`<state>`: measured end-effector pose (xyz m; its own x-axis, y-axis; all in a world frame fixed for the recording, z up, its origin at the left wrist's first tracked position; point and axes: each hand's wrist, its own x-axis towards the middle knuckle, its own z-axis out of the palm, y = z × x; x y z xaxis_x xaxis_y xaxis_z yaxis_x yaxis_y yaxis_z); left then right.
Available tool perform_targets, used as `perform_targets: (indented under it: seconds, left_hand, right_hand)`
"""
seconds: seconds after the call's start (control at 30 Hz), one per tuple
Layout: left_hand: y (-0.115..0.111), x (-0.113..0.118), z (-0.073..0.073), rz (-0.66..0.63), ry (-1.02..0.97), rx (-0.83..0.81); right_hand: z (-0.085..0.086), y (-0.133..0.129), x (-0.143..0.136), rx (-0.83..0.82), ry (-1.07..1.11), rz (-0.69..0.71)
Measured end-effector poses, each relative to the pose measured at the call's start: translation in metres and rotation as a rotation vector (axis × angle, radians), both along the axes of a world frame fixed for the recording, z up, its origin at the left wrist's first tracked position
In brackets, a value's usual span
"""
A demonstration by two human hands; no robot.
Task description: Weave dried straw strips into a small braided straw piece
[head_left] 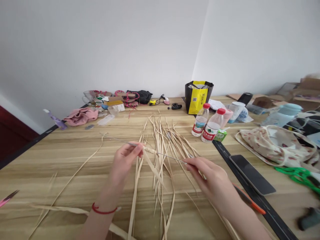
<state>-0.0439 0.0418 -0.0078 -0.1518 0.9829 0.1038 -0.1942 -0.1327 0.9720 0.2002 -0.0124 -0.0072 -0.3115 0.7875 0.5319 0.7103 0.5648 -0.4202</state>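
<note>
Between my two hands runs a thin metal rod [170,156], held above the table. Pale plant strip is wound round its middle [149,150], and a loose flat end [154,169] hangs down from the winding. My left hand [127,156] pinches the rod and the strip at the left end of the winding; a red cord bracelet circles that wrist. The fingers of my right hand [208,171] are closed on the rod's right end. Beneath lies a spread bundle of long dry straw strips [158,140]. One long strip [72,176] curves across the table at the left.
Two water bottles [200,121] with red caps stand at right, before a black and yellow bag [198,98]. A phone [252,174], orange-handled pliers [250,200] and a cloth bag [277,145] lie further right. Pink-handled scissors [8,199] are at the left edge, a pink cloth [82,116] behind.
</note>
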Motion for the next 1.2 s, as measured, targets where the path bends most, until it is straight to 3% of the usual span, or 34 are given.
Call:
perform_targets:
  seconds: [0.13,0.33,0.73,1.2]
  left_hand:
    - [0.005,-0.007,0.001,0.046,-0.098,-0.013]
    - [0.003,0.002,-0.002,-0.076,-0.197,-0.107]
    - [-0.001,0.010,0.001,-0.107,-0.251,-0.096]
    - [-0.008,0.018,0.008,-0.086,-0.261,-0.093]
  right_hand:
    - [0.006,-0.002,0.008,-0.036,0.058,-0.052]
    - [0.006,-0.006,0.001,-0.056,0.179,-0.104]
    - [0.012,-0.004,0.004,-0.381,0.450,-0.124]
    - [0.015,-0.008,0.001,-0.397,0.530,-0.087]
